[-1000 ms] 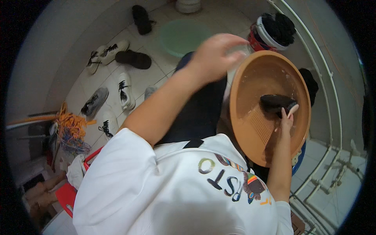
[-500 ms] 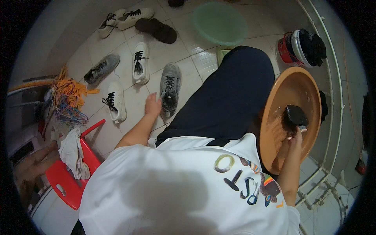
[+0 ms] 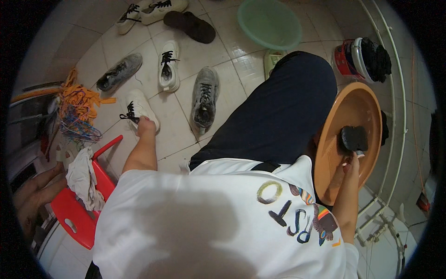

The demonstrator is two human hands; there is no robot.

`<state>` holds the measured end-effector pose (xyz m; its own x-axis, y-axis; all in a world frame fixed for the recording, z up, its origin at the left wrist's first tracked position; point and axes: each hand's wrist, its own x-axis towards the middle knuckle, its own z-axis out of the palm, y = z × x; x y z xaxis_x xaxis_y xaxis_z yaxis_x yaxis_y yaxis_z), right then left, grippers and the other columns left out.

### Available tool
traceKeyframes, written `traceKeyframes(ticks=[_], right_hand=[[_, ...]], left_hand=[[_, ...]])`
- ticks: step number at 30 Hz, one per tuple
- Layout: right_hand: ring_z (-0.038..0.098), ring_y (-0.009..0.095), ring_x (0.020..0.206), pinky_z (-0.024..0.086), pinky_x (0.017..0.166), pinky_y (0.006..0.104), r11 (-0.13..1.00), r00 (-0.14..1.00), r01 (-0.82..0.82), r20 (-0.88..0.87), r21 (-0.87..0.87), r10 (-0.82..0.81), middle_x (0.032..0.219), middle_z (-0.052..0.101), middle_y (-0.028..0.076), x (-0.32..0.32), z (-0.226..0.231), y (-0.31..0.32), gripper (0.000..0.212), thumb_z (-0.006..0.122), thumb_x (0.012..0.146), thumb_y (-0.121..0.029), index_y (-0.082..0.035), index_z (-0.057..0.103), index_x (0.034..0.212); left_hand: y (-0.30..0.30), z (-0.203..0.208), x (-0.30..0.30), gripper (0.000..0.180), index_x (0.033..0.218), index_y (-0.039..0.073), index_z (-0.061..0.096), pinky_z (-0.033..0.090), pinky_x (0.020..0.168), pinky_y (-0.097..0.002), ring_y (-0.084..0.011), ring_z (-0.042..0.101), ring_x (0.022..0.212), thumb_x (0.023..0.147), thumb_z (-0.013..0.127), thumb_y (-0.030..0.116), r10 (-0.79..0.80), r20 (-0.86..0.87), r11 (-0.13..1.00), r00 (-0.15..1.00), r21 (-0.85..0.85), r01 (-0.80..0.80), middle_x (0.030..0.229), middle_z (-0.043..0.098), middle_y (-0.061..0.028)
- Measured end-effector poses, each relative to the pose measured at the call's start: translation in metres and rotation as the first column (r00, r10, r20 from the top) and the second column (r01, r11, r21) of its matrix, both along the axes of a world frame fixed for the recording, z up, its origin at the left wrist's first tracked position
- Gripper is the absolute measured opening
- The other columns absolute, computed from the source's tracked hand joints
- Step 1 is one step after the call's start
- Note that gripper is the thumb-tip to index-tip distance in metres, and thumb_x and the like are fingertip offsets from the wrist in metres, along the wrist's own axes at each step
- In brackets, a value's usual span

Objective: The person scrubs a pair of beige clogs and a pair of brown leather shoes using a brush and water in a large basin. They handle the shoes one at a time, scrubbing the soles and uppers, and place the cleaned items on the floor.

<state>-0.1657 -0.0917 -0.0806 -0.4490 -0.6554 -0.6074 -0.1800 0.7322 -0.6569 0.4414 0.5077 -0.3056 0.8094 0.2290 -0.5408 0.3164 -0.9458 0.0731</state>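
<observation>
My left hand (image 3: 146, 125) is closed on the heel end of a white sneaker (image 3: 137, 105) with black laces, its fingertips partly hidden in the shoe's opening. Over at the right, my right hand (image 3: 351, 163) grips the pale handle of a black brush (image 3: 354, 138) above the orange-brown basin (image 3: 326, 135). That basin has a ridged washboard side and leans by my right leg. Between my left arm and dark-trousered leg lies a grey sneaker (image 3: 205, 95). Another white sneaker (image 3: 168, 66) and a second grey shoe (image 3: 119, 72) lie farther off.
Beyond are more white shoes (image 3: 162, 10), a dark slipper (image 3: 189, 26) and a pale green basin (image 3: 270, 25). A red-and-white bucket (image 3: 357, 59) holds dark cloth near wall pipes. On the left stand a red chair (image 3: 76, 218) and tangled orange strips (image 3: 81, 104); another person's legs (image 3: 39, 186) show there.
My left hand has moved left from beside the grey sneaker and taken hold of the white sneaker, which has turned slightly. The brush in my right hand has tilted, its black face more visible.
</observation>
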Motion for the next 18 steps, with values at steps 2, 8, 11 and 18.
traceKeyframes(ticks=[2,8,11,18], right_hand=[[0.056,0.021,0.078,0.048,0.059,0.0328,0.999,0.999,0.036,0.02,-0.025,-0.035,0.092,0.057,0.008,-0.025,-0.01,-0.002,0.028,0.055,0.087,-0.024,-0.004,0.052,0.106],[0.052,0.02,0.06,0.044,0.049,0.0337,0.998,0.996,-0.07,0.055,0.006,0.069,0.079,0.055,0.007,-0.055,-0.029,-0.021,0.026,0.056,0.086,-0.023,-0.003,0.051,0.102],[0.049,0.016,0.054,0.04,0.043,0.0303,0.999,0.999,0.037,0.031,-0.035,-0.036,0.07,0.053,0.004,-0.026,-0.022,-0.01,0.02,0.059,0.084,-0.024,-0.007,0.054,0.092],[0.052,0.021,0.085,0.046,0.063,0.0343,0.977,0.97,0.126,0.228,-0.174,-0.084,0.104,0.052,0.009,-0.03,-0.032,-0.01,0.033,0.054,0.088,-0.021,-0.003,0.046,0.115]], left_hand=[[-0.052,0.046,-0.006,0.027,0.096,0.014,0.055,0.025,0.094,-0.0513,-0.0267,0.053,0.1,0.072,0.061,0.023,0.074,0.303,0.997,0.95,-0.039,-0.065,0.099,0.059,-0.006],[-0.154,0.106,0.024,0.023,0.096,0.016,0.056,0.031,0.087,-0.0467,-0.0245,0.051,0.102,0.073,0.06,0.02,0.106,0.671,0.966,0.733,-0.245,0.086,0.103,0.057,-0.0042],[-0.181,0.111,0.022,0.021,0.093,0.017,0.059,0.033,0.084,-0.0437,-0.0241,0.052,0.098,0.073,0.06,0.019,-0.139,0.726,0.921,0.674,-0.155,0.358,0.1,0.057,-0.0014],[-0.238,0.093,-0.023,0.028,0.103,0.018,0.06,0.033,0.093,-0.041,-0.0261,0.049,0.105,0.075,0.056,0.017,-0.619,0.279,0.758,0.734,-0.035,0.652,0.11,0.055,-0.0068]])
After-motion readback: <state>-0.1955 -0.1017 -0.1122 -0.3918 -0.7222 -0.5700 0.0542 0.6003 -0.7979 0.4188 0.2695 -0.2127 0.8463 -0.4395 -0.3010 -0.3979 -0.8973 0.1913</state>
